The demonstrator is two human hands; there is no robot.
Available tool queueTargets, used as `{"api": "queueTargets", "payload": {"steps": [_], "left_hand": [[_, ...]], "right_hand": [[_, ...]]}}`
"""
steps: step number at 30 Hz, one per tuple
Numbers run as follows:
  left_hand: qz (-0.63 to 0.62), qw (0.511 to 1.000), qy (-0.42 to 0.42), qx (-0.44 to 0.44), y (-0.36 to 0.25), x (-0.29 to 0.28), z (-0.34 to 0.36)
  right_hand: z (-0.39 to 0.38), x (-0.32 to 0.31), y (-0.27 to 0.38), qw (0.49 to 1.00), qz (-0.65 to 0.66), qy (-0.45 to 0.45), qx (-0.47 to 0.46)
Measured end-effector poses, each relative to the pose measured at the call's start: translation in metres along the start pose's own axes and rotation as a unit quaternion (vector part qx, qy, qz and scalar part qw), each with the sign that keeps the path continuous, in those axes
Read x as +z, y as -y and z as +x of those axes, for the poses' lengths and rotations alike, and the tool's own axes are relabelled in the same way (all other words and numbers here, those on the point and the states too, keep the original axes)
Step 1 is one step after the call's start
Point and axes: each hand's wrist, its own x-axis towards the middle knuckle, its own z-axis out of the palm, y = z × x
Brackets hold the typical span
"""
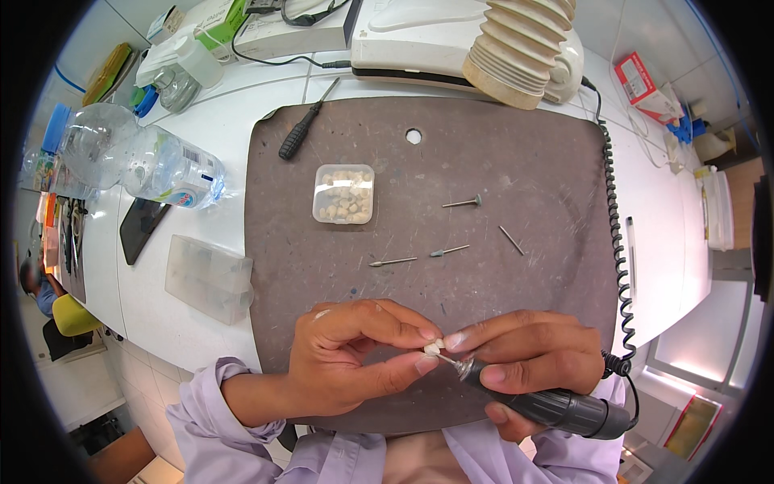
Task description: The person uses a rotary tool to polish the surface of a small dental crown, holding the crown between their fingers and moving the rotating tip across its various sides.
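place: dental lab | signs: box of teeth [343, 194] (pale), burs [393, 261], suction hose [522, 50]

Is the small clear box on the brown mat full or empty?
Partly full. The small clear box holds a layer of small cream-coloured pieces across its bottom. Whether a lid covers it cannot be told.

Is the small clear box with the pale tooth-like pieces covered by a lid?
No. The small clear box lies open on the dark mat, its pale pieces bare, far from both hands.
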Motion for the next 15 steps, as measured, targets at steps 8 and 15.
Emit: {"api": "queueTargets", "payload": {"steps": [8,15], "left_hand": [[0.003,1.0,-0.001,0.003,0.0,0.0,0.0002],[0.015,1.0,-0.001,0.006,0.0,-0.0005,0.0002]], "right_hand": [[0.0004,-0.0009,0.0005,1.0,-0.003,0.006,0.004],[0.0012,-0.0018,0.0022,1.0,-0.002,0.013,0.017]]}}
